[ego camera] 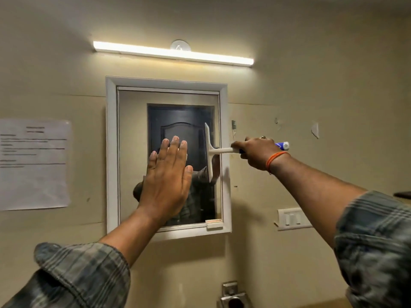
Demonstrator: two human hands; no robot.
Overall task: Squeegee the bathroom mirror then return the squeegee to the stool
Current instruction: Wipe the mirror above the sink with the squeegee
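Note:
A white-framed mirror point(133, 134) hangs on the beige wall and reflects a dark door. My left hand point(166, 174) lies flat against the glass, fingers spread and pointing up, holding nothing. My right hand point(255, 152) grips the blue-and-white handle of a white squeegee point(209, 150). The squeegee's blade stands upright against the glass near the mirror's right edge. No stool is in view.
A lit tube light point(173, 53) runs above the mirror. A printed paper sheet point(33, 163) is stuck to the wall at the left. A white switch plate point(291, 218) sits right of the mirror. A metal fixture point(233, 294) juts out below.

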